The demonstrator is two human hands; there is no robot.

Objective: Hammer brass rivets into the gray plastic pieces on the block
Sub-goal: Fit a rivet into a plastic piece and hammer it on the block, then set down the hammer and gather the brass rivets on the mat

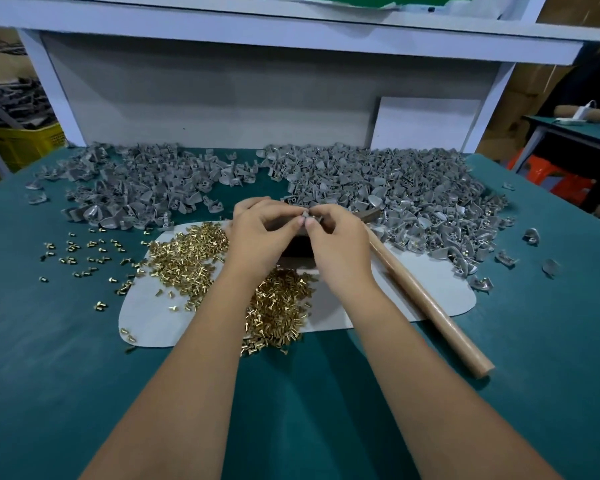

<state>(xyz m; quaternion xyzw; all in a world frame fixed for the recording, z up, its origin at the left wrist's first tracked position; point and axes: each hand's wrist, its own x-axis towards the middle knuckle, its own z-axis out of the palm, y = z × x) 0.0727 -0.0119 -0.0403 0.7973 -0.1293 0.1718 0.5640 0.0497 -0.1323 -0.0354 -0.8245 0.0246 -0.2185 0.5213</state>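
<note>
My left hand and my right hand meet over the dark block at the table's middle, and their fingertips pinch one small gray plastic piece between them. Most of the block is hidden under my hands. A heap of brass rivets lies on the pale mat left of the block, and more rivets lie just below my wrists. The hammer's wooden handle lies on the mat to the right of my right hand, its head hidden behind that hand.
Two large piles of gray plastic pieces cover the back of the green table: the left pile and the right pile. Loose rivets are scattered at the left. A white shelf frame stands behind the table.
</note>
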